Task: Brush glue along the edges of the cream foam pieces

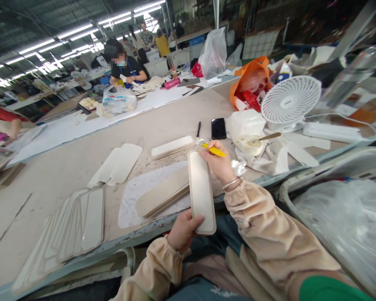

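Seemingly midway, the panel point(202, 192) is pinched between thumb and fingers of the left hand point(184, 229); at its far end a tool point(217, 150) is gripped by the right hand point(218, 162). Left of the panel, plain boards point(161, 195) seem untreated; farther left, fanned pieces point(93, 217) look finished.

the rounded panel point(202, 196) is off-white inside a beige border; the panel stack point(163, 194) to its left is beige, over a white sheet point(127, 209). the fanned panels point(92, 217) at near left are off-white with beige edging. the slim tool point(217, 150) is bright yellow, the sleeve covers point(253, 217) plain peach, the phone point(218, 128) black, the desk fan point(290, 100) white, the far right bag point(260, 62) orange, the far bottle point(172, 83) pink, the tabletop point(172, 121) dull tan.
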`<action>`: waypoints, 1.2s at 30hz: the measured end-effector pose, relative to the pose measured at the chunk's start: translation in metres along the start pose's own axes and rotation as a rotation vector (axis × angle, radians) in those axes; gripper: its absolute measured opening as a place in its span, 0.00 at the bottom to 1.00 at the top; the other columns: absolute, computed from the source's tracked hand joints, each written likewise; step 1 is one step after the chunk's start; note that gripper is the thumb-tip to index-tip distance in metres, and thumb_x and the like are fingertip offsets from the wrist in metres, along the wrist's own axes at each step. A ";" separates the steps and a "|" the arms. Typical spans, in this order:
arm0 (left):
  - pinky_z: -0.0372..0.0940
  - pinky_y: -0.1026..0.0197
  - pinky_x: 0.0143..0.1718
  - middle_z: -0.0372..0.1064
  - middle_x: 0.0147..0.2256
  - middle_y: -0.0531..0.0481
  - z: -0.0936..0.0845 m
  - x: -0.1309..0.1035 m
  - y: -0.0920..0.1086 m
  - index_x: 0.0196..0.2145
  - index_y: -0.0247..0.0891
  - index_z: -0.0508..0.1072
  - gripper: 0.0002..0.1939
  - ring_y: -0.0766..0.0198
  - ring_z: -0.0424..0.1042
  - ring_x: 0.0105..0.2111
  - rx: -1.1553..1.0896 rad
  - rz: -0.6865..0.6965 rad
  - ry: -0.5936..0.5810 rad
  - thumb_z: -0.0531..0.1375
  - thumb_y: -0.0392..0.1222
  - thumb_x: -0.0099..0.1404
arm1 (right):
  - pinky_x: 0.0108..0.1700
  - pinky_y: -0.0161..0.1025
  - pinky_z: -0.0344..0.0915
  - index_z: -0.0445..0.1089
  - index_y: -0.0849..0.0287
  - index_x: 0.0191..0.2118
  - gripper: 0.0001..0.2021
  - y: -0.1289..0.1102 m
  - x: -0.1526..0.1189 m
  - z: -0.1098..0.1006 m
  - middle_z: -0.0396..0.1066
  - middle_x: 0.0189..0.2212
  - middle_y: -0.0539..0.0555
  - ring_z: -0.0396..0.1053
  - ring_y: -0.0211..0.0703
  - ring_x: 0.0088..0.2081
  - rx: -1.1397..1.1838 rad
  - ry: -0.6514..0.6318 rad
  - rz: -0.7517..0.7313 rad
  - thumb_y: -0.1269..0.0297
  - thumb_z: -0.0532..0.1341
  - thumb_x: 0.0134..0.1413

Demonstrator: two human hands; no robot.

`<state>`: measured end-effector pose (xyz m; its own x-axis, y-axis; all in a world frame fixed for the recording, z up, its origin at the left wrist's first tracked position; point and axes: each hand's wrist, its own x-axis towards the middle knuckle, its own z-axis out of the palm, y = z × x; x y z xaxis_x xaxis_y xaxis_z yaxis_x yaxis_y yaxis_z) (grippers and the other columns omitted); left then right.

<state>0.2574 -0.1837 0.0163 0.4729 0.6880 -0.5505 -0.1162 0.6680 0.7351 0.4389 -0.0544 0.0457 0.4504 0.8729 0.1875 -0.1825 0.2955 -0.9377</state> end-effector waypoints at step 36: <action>0.61 0.66 0.27 0.73 0.31 0.48 -0.063 -0.044 0.083 0.40 0.33 0.77 0.28 0.64 0.68 0.29 0.326 0.232 0.151 0.71 0.55 0.47 | 0.34 0.37 0.63 0.61 0.53 0.34 0.20 0.004 0.010 -0.009 0.68 0.27 0.46 0.65 0.40 0.28 -0.266 -0.181 -0.040 0.51 0.70 0.44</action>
<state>0.1715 -0.1403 0.0766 0.3303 0.8596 -0.3898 0.0889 0.3827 0.9196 0.4509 -0.0478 0.0415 0.2850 0.9248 0.2521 0.0781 0.2397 -0.9677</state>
